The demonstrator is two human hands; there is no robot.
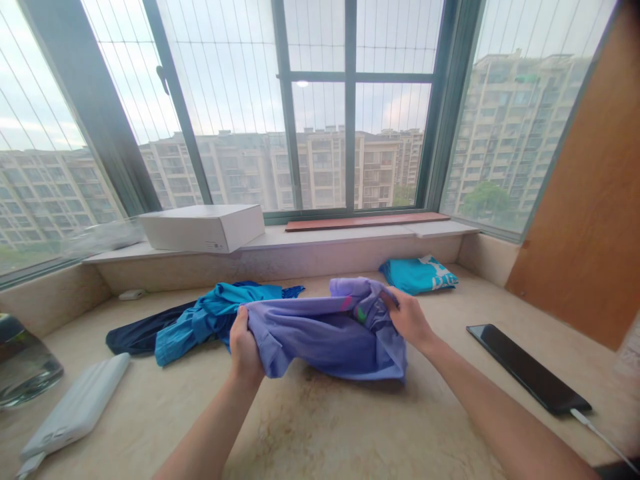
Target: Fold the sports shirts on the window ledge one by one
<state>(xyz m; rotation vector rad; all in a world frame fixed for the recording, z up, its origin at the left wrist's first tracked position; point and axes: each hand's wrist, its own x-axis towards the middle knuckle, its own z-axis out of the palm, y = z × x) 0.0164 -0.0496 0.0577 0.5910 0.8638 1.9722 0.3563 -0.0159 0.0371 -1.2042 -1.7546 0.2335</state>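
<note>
A purple garment (320, 337) with small pink and green marks is stretched between my two hands, partly bunched at its right end. My left hand (246, 350) grips its left edge, thumb on top. My right hand (409, 320) is closed on the crumpled right part, and some of its fingers are hidden by the cloth. Behind my left hand lies a rumpled heap of blue clothing (200, 323) with a dark navy piece (143, 330) beside it. Beyond my right hand sits a folded turquoise garment (420, 273) with white print.
A white box (203, 227) and a reddish-brown strip (367, 222) rest on the window ledge. At left are a white power bank (77, 403), a clear glass vessel (25, 367) and a small white object (132, 294). A black phone (527, 367) with a white cable lies at right.
</note>
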